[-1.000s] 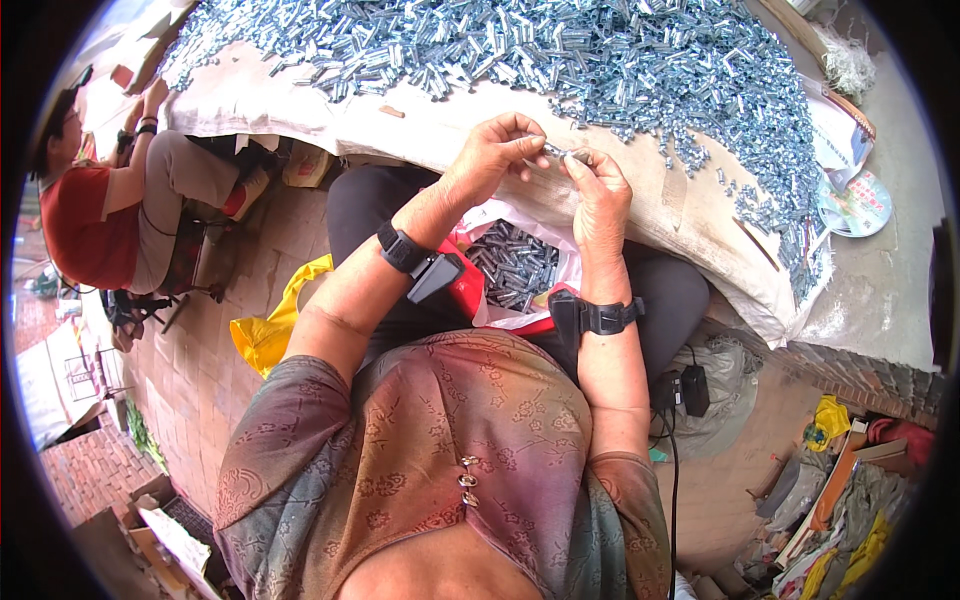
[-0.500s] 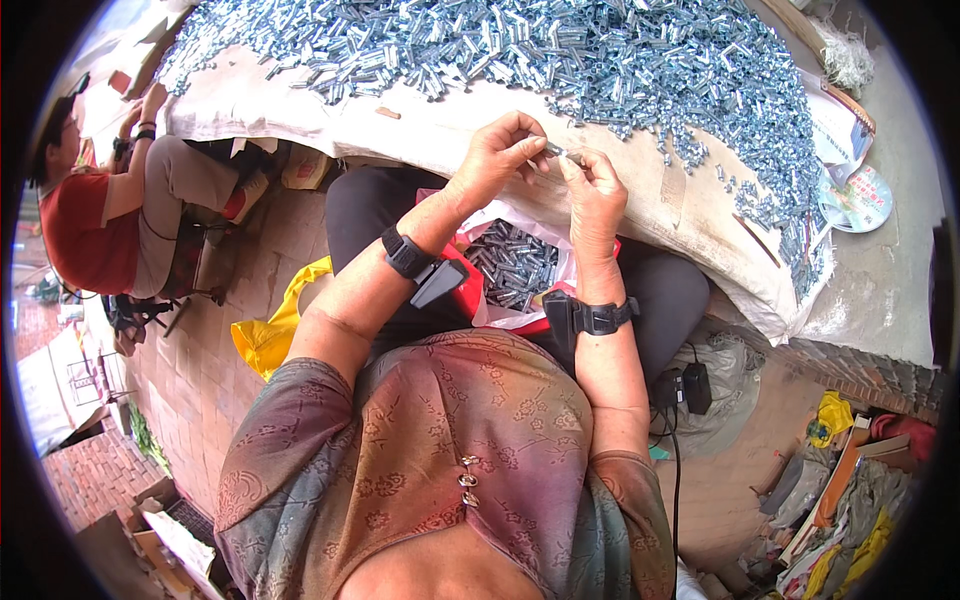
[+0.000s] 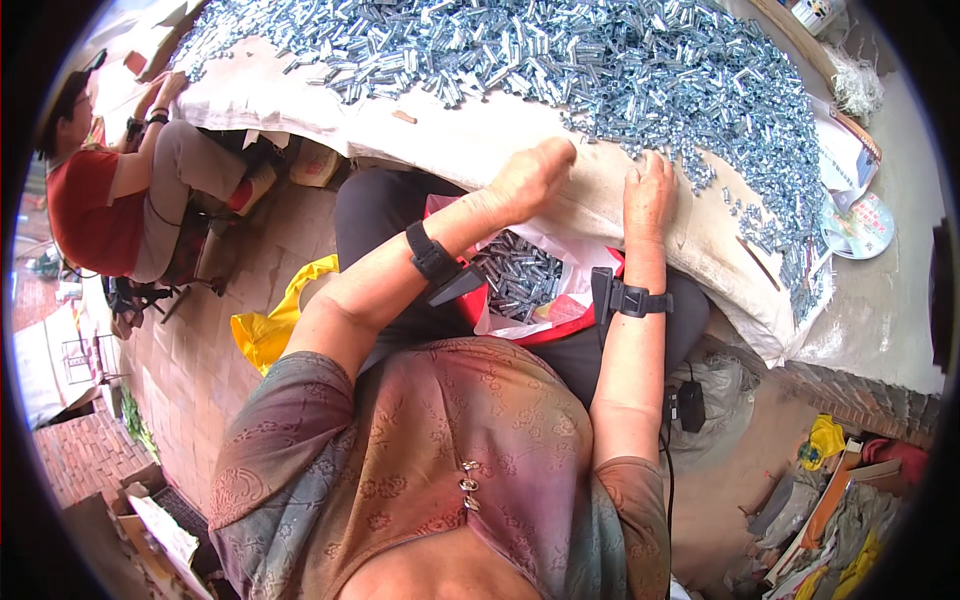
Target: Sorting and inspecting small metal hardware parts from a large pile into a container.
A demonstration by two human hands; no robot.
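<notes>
My left hand (image 3: 538,180) is curled into a fist above the near edge of the pale cloth (image 3: 460,125); whatever is inside it is hidden. My right hand (image 3: 650,195) reaches to the near fringe of the small shiny metal pieces (image 3: 690,160), its fingers bent down and closed. Its fingertips are partly hidden, so anything between them does not show. A large heap of bluish metal sleeves (image 3: 480,50) covers the far part of the cloth. Between my legs, below my hands, a red and white bag (image 3: 585,280) holds many dark metal sleeves (image 3: 520,275).
At the left a person in a red top (image 3: 95,215) sits with hands at the cloth's edge. A yellow bag (image 3: 265,335) lies by my left leg. A round fan (image 3: 858,225) rests at the right. Boards and sacks (image 3: 815,520) are piled at the lower right.
My hands, together over the bag with a small metal piece between them, have come apart. The left has closed into a fist; the right has moved rightward to the small pieces.
</notes>
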